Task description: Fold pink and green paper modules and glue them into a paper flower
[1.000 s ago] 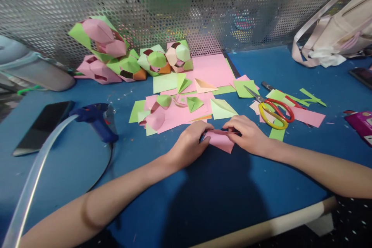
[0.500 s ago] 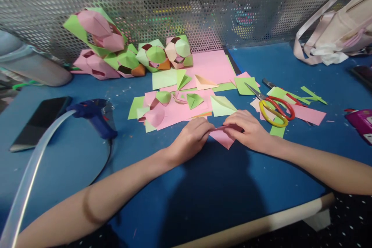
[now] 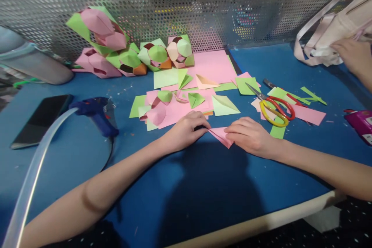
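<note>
A small pink sheet of paper (image 3: 220, 135), folded to a triangle with its point toward me, lies between my hands on the blue table. My left hand (image 3: 188, 130) pinches its left corner between thumb and fingers. The right-hand side is gripped by my right hand (image 3: 252, 135), whose fingers press over the fold. Just beyond are a pale green folded square (image 3: 225, 105) and curled green and pink pieces on a pink sheet (image 3: 177, 110). Scissors (image 3: 273, 110) with red and yellow handles rest to the right on paper scraps.
At the left are a blue glue gun (image 3: 97, 114), a black phone (image 3: 42, 120) and a grey tumbler (image 3: 31, 60). Folded paper balls (image 3: 155, 54) stand against the perforated metal screen (image 3: 215, 11). Another person's hand (image 3: 356, 56) touches a pale bag (image 3: 325, 38) at the right.
The pink paper's fold now lies flatter, and my right hand's fingers have come down over it. Another person's hand has appeared at the right by the bag.
</note>
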Available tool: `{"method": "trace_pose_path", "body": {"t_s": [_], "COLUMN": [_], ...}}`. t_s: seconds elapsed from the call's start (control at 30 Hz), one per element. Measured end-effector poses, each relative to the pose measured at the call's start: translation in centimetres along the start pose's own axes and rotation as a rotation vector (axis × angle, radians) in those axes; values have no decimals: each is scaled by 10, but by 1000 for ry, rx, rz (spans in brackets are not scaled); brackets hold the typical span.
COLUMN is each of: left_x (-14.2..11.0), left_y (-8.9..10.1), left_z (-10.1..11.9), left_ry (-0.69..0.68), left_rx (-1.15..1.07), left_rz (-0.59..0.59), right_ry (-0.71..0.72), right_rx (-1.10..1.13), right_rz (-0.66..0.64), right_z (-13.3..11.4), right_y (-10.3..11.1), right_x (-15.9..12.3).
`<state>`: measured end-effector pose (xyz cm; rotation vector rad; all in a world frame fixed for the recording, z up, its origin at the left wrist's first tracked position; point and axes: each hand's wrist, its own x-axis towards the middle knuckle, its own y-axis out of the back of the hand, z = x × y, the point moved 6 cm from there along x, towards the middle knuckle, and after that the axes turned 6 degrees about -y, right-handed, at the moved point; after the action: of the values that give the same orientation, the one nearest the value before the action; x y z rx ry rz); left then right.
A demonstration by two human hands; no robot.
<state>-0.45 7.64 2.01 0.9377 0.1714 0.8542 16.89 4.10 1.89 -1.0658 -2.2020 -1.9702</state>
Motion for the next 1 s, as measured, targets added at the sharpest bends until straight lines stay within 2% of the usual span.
{"method": "trace_pose_path", "body": {"t_s": [0.2, 0.67, 1.0], "left_x": [-1, 2, 0], "left_y": [1, 2, 0], "left_z": [-3, -1, -4], "left_ry": [24, 32, 33], "left_rx": [-26, -37, -34], "left_rz": [-3, -32, -38], "right_ry": [20, 12, 25], "right_rx": [-18, -41, -67], "right_rz": [9, -120, -129], "right_z": [-5, -4, -6], "right_y": [3, -6, -2], "right_x": [1, 1, 0]}}
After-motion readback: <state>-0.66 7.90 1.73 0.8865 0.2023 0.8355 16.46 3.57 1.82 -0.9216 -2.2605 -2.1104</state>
